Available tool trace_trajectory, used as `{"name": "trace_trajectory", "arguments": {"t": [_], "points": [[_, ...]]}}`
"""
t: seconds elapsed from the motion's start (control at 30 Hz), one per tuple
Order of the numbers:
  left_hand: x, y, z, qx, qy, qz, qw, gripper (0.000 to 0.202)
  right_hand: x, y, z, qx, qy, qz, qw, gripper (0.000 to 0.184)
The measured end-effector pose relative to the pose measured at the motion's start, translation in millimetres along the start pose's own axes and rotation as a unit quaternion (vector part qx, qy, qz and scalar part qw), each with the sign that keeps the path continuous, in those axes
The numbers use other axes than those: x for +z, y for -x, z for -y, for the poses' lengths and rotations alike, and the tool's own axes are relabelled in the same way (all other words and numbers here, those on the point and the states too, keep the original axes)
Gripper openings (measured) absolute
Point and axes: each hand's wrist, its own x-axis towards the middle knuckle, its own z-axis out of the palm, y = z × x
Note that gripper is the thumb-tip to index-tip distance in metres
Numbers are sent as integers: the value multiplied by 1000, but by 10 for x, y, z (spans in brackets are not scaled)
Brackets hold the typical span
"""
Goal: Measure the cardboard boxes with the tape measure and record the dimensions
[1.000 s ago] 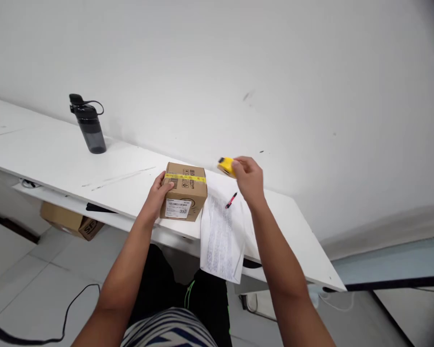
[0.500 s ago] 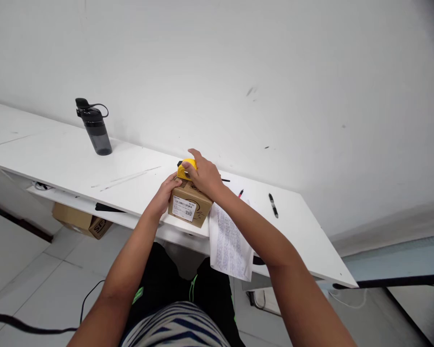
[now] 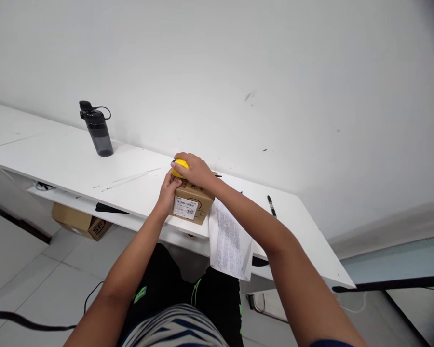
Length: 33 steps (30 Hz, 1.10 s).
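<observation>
A small brown cardboard box with a white printed label sits at the front edge of the white table. My right hand is wrapped over a yellow tape measure at the far left corner of the box top. Against the left side of the box rests my left hand, its thumb bent over the upper edge just below the tape measure. Whether any blade is drawn out of the tape measure is hidden by my hands.
Right of the box, a sheet of paper with writing hangs over the edge of the table. A black pen lies farther right. A dark water bottle stands at the left. Another cardboard box is below the tabletop.
My right hand has moved slightly left with the tape measure, and its raised index finger now curls over the top. My left hand still rests against the box.
</observation>
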Motion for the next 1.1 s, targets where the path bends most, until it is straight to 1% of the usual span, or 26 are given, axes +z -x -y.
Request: {"name": "trace_trajectory", "arguments": {"t": [0.13, 0.23, 0.33, 0.43, 0.5, 0.57, 0.67, 0.77, 0.87, 0.97, 1.1], "points": [[5, 8, 13, 8, 9, -14, 1000, 57, -64, 10, 39, -6, 19, 35, 999, 37], [-17, -15, 49, 14, 3, -40, 999, 51, -210, 125, 39, 8, 19, 51, 999, 37], [-37, -29, 65, 2, 1, -58, 998, 52, -439, 371, -15, 38, 27, 60, 997, 40], [-47, -26, 48, -15, 1, -64, 998, 54, -692, 698, -110, 87, 38, 61, 994, 40], [-49, -23, 34, -20, -4, -69, 997, 54, -824, 907, -162, 114, 48, 56, 991, 38], [-48, -23, 27, -24, -10, -74, 997, 55, -904, 1072, -187, 131, 50, 59, 988, 37], [-43, -31, 30, -22, -18, -84, 996, 55, -934, 1205, -200, 151, 17, 73, 986, 38], [-44, -52, 46, -15, -23, -84, 996, 54, -927, 1219, -247, 163, -10, 66, 984, 38], [-54, -81, 78, -4, -30, -85, 996, 53, -917, 1144, -330, 145, 8, 31, 989, 38], [-64, -108, 119, 11, -35, -88, 995, 49, -851, 981, -371, 122, 15, -2, 992, 40], [-63, -133, 154, 13, -24, -97, 995, 43, -631, 642, -271, 85, 39, 12, 996, 43]]}}
